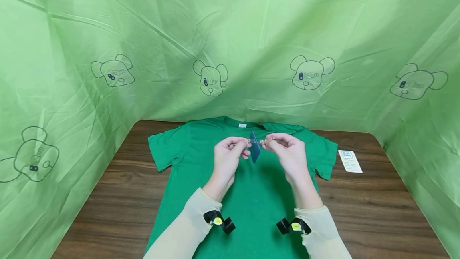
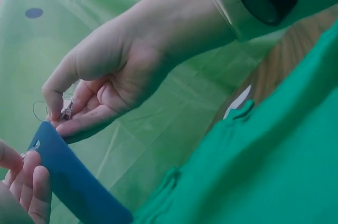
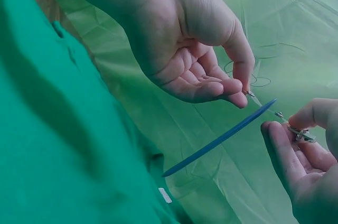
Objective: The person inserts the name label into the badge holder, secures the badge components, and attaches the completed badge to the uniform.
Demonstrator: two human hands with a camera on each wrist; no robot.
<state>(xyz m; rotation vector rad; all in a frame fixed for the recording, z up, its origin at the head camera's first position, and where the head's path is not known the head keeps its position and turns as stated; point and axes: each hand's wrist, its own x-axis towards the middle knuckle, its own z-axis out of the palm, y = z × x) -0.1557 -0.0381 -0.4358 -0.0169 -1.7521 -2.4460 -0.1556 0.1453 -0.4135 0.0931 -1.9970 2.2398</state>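
Observation:
A thin blue card holder [image 1: 254,151] hangs edge-on between the two hands, above a green T-shirt [image 1: 248,207]. Near its top edge is a slot, seen in the left wrist view, with a clear strap through it. My left hand [image 1: 229,155] pinches one end of that strap between thumb and forefinger. On the other side, my right hand [image 1: 290,156] pinches the strap's other end, where a metal clip [image 3: 304,136] is attached. The two ends are apart. The holder's face [image 2: 79,182] looks plain in the left wrist view.
The T-shirt lies spread on a dark wood table [image 1: 373,203], collar away from me. Right of its sleeve lies a white printed card [image 1: 350,162]. Light green cloth [image 1: 244,31] with bear outlines hangs at the back and sides. Each wrist wears a small black camera [image 1: 227,225].

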